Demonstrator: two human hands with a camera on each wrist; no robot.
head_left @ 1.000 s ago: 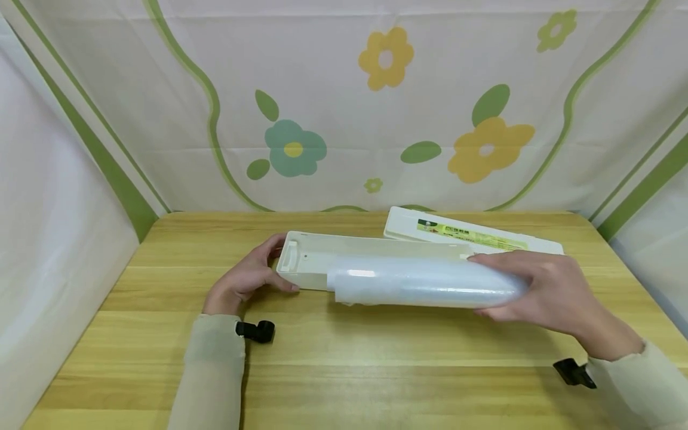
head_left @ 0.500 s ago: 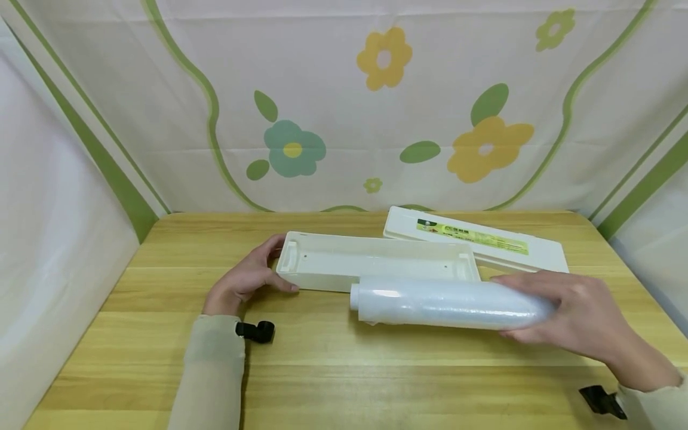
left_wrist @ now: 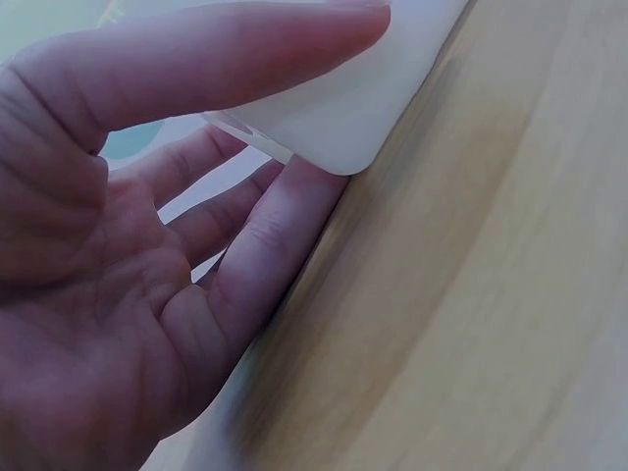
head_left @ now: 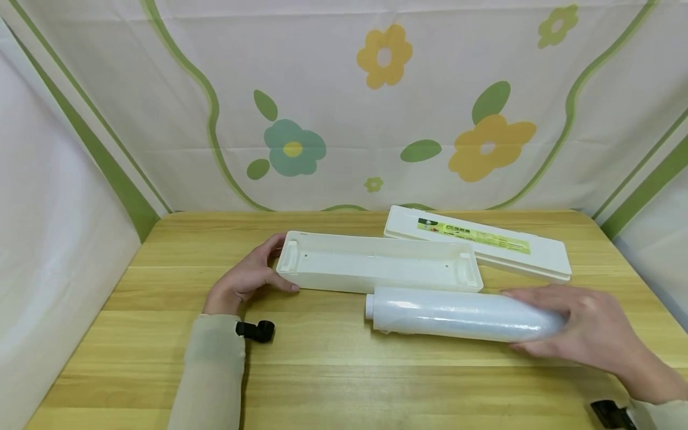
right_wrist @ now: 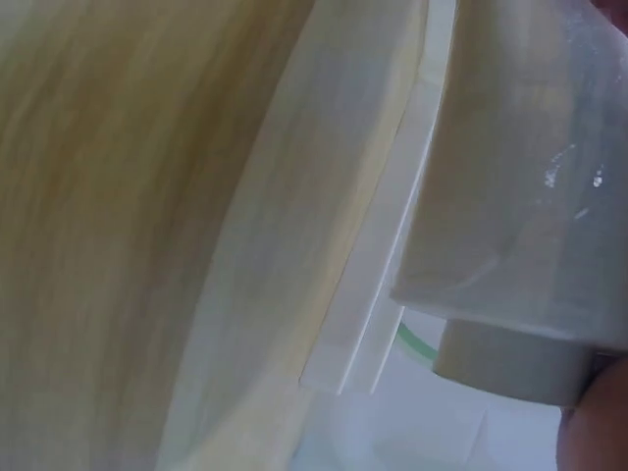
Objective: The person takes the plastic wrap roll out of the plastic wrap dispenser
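A long white plastic box [head_left: 344, 282] lies open-topped on the table, its hollow inside showing. My left hand [head_left: 244, 280] holds its left end, thumb on the front wall and fingers around the back corner. The left wrist view shows that thumb across the white box end [left_wrist: 343, 128]. In front of the box, my right hand [head_left: 586, 325] grips the right end of a plastic wrap roll [head_left: 457, 313], with the thumb on the near side. The roll's core [head_left: 369, 307] sticks out at its left end. Close up, the right wrist view has the wrapped film [right_wrist: 520, 196] and a core end [right_wrist: 510, 363].
Behind the box at the right, a white lid [head_left: 545, 257] with a green and yellow label [head_left: 473, 236] lies slanted on the wooden table [head_left: 344, 382]. A flowered cloth [head_left: 344, 107] hangs along the back edge, with more cloth at both sides.
My right hand has drawn the plastic wrap roll from over the box toward the front right, uncovering the box's inside. My left hand stays at the box's left end.
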